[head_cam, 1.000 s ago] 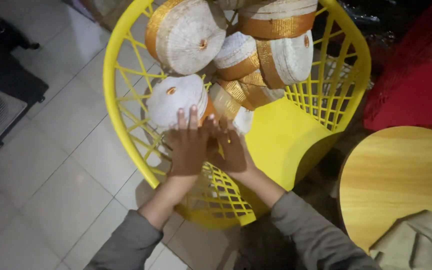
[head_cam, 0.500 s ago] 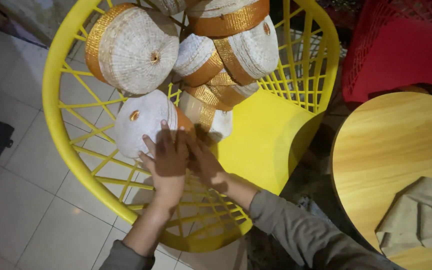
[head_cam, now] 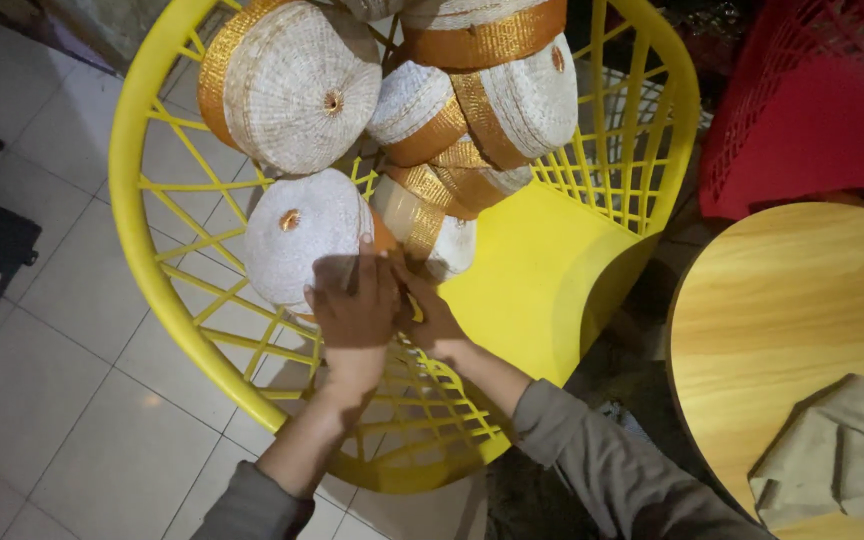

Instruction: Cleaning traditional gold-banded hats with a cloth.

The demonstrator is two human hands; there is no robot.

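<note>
1. Woven white roll, round, with a small orange button at its centre, rests against the latticed side of the yellow chair.
2. Left hand lies flat, fingers together, over the roll's lower right edge, touching it; whether it grips cannot be told.
3. Right hand sits just beside the left, partly hidden behind it, fingers pointing at the gap between the roll and a smaller roll with a gold band. Its hold cannot be told.
4. Both sleeves are grey.
5. Above the hands, more white rolls with gold bands are piled in the chair; the biggest stands on edge at upper left.
6. Right of the chair: a round wooden bench with a folded beige cloth on its near edge.
7. Red plastic chair at upper right; pale floor tiles on the left.
</note>
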